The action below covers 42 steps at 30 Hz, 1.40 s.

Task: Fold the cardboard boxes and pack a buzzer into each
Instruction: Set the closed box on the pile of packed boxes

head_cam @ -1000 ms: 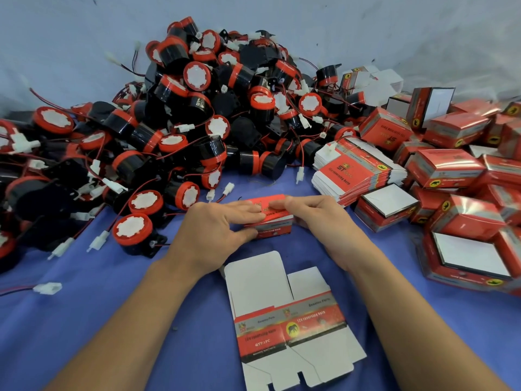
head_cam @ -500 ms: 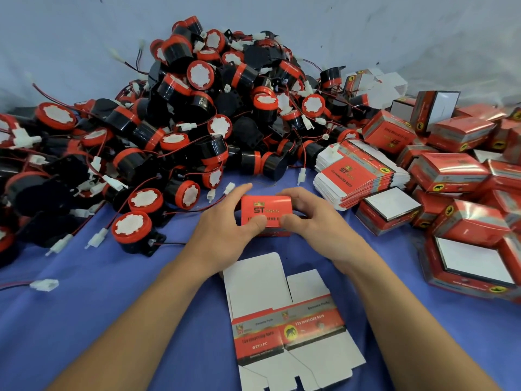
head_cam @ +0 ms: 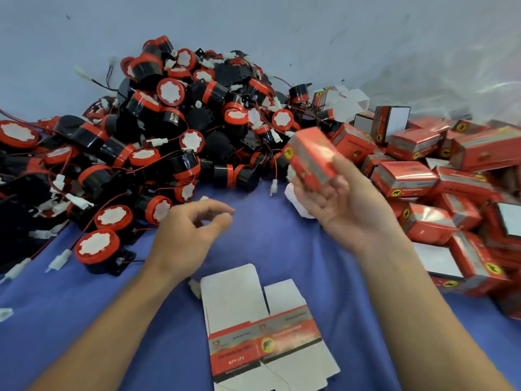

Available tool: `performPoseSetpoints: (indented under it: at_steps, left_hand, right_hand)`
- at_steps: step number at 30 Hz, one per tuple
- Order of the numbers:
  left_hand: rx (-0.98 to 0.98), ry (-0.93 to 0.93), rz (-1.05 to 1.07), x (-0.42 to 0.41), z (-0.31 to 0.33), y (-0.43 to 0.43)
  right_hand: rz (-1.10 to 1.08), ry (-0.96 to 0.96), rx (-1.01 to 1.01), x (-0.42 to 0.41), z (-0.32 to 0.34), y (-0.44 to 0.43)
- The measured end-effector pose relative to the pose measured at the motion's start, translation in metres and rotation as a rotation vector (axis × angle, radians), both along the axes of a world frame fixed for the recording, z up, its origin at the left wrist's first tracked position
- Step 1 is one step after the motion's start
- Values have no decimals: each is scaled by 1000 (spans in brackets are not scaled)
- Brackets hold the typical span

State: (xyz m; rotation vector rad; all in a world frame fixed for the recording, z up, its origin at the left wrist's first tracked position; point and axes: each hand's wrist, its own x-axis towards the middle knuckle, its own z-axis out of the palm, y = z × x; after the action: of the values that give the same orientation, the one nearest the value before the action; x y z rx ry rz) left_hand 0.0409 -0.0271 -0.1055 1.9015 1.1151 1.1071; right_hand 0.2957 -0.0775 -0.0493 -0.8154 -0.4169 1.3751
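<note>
My right hand (head_cam: 342, 206) holds a closed red box (head_cam: 311, 159) raised above the blue cloth, tilted toward the packed boxes on the right. My left hand (head_cam: 191, 232) hovers over the cloth with fingers loosely curled and nothing in it. A flat unfolded box blank (head_cam: 262, 328), white with a red band, lies on the cloth between my forearms. A big heap of black and red buzzers (head_cam: 158, 131) with wires fills the left and centre back.
Many closed red boxes (head_cam: 439, 176) are piled at the right, some showing white faces. A blue cloth (head_cam: 84, 320) covers the table. A pale wall stands behind the heap. Loose white connectors (head_cam: 59, 261) lie at the left.
Both hands held the red box low on the cloth. Now my right hand alone has lifted it up and to the right, and my left hand has let go.
</note>
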Motion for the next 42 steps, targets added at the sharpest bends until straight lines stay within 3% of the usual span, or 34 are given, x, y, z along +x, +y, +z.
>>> performPoseSetpoints:
  at_steps: [2, 3, 7, 9, 12, 18, 23, 25, 31, 35, 40, 42]
  left_hand:
    - [-114, 192, -174, 2, 6, -2]
    - [-164, 319, -259, 3, 8, -4]
    - [-271, 696, -449, 4, 14, -6]
    - [-298, 787, -531, 3, 17, -6]
    - [-302, 602, -478, 1, 17, -5]
    - [-338, 165, 8, -9, 8, 9]
    - [-179, 124, 236, -7, 2, 6]
    - [-107, 85, 250, -6, 4, 5]
    - [-80, -185, 184, -1, 4, 5]
    - [-145, -356, 188, 2, 8, 3]
    - [-489, -585, 138, 7, 12, 2]
    - [-424, -485, 181, 8, 11, 0]
  right_hand:
    - [-56, 334, 180, 16, 21, 3]
    - [-49, 337, 212, 18, 30, 5]
    - [115, -172, 93, 0, 22, 7]
    - [165, -315, 61, -13, 3, 4]
    - [145, -372, 42, -32, -33, -3]
    - [66, -594, -11, -40, -62, -2]
    - [121, -1133, -58, -51, -65, -2]
    - [68, -1228, -84, -58, -66, -1]
    - [-175, -1232, -5, -59, -68, 1]
    - [-214, -1199, 38, -61, -64, 0]
    - [-88, -660, 2, -52, -55, -2]
    - [-51, -552, -44, -49, -55, -2]
